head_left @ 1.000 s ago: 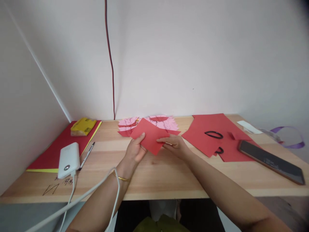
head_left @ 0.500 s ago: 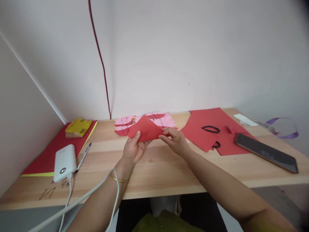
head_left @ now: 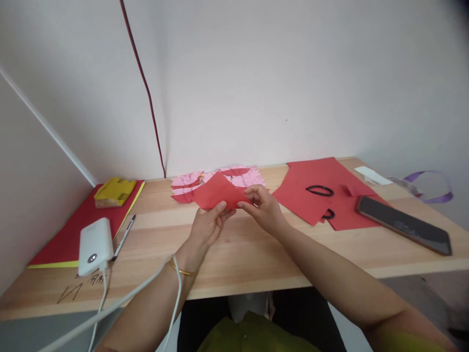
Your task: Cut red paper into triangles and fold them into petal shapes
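Note:
Between my two hands is a folded piece of red paper (head_left: 220, 190), held up above the table with its peak pointing away from me. My left hand (head_left: 209, 224) pinches its lower edge near the middle, thumb on top and fingers beneath. At the paper's right end, my right hand (head_left: 264, 208) grips the edge between thumb and bent fingers. Behind the paper lie pink and red paper cutouts (head_left: 252, 178), partly covered by it. To the right, black scissor handles (head_left: 319, 190) show among red sheets (head_left: 311, 171); the blades are hidden.
A phone (head_left: 403, 226) lies at the right, beside a white strip (head_left: 373, 175) and a purple band (head_left: 436, 198). At the left are a white power bank (head_left: 95, 247) with a cable, a pen (head_left: 124, 237) and a yellow packet (head_left: 115, 192) on red paper.
My left hand has slid right along the paper's lower edge, closer to my right hand. The right fingers have curled more at the paper's right end. The view has shifted slightly.

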Available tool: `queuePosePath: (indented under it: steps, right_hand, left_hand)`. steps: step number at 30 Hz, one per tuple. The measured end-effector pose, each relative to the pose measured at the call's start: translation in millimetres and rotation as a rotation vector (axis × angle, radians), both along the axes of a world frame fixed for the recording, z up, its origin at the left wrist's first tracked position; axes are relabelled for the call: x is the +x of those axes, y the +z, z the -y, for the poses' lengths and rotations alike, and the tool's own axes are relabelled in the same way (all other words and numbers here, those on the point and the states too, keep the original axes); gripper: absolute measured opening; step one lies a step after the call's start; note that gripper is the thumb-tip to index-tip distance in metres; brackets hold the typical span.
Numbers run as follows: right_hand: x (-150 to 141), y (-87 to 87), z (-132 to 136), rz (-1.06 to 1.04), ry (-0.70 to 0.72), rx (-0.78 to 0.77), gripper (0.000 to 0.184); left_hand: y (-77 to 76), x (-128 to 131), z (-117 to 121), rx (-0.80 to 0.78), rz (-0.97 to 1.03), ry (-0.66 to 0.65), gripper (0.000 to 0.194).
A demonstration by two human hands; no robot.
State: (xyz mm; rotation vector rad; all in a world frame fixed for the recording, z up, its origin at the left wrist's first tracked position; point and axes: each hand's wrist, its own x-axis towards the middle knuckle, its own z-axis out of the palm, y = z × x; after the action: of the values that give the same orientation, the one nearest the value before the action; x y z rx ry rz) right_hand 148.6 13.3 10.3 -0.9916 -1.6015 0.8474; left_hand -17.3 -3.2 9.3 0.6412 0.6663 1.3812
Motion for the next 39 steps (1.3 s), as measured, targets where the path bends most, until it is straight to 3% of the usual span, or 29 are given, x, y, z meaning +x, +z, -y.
queuePosePath:
  steps: [4, 10, 23, 39]
  right_hand:
    - [1, 6.4, 1, 0.052, 0.107, -0.057, 0.021]
    - [-3, 7.0, 4, 0.075, 0.055, -0.058, 0.027]
    - [-5, 4.0, 4, 0.026, 0.17, -0.125, 0.026]
    - [-5, 9.1, 6, 0.01, 0.082, -0.105, 0.031]
  left_hand:
    - [0.4, -2, -1, 0.005, -0.023, -0.007, 0.037]
    - [-5.1, -1, -1, -0.02, -0.038, -0.019, 0.031]
    - [-4.8, 3, 0, -0.047, -0.117, 0.039, 0.038]
    - [-9.8, 1, 1, 0.016, -0.254, -0.045, 0.041]
